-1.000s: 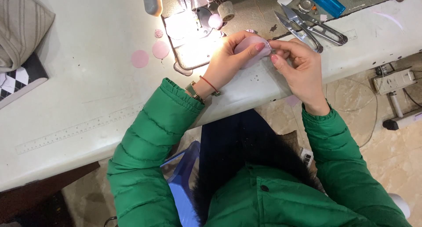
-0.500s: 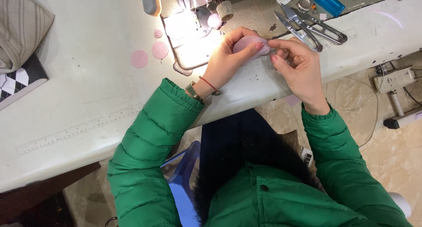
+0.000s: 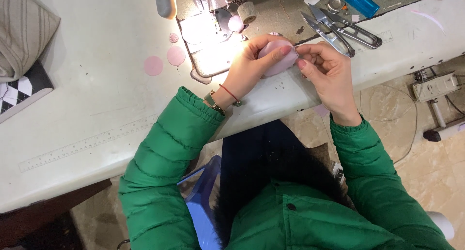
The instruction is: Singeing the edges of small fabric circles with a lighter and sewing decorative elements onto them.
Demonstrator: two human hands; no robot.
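- The left hand pinches a small pale-pink rounded fabric piece, thumb on top and the other fingers curled beneath it; it sits at the table's front edge, just in front and to the right of the lit metal bed of the sewing machine.
- The right hand meets the piece from the right, thumb and forefinger pressed together at its rim; whether they grip the cloth itself or something fine such as a thread, I cannot tell.
- Because the piece is small and held only at its edges, a loosened pinch could probably let it drop past the table edge onto the tiled floor.
- The bright glare off the machine bed washes out detail just left of the piece, so a fold or edge could be misjudged.
- The steel thread snips and scissors lie near, behind the right hand; a backward sweep of that hand might knock them or catch a point.
- Two loose pink fabric circles lie on the white worktable left of the machine bed; a sleeve brushing across could scatter them.
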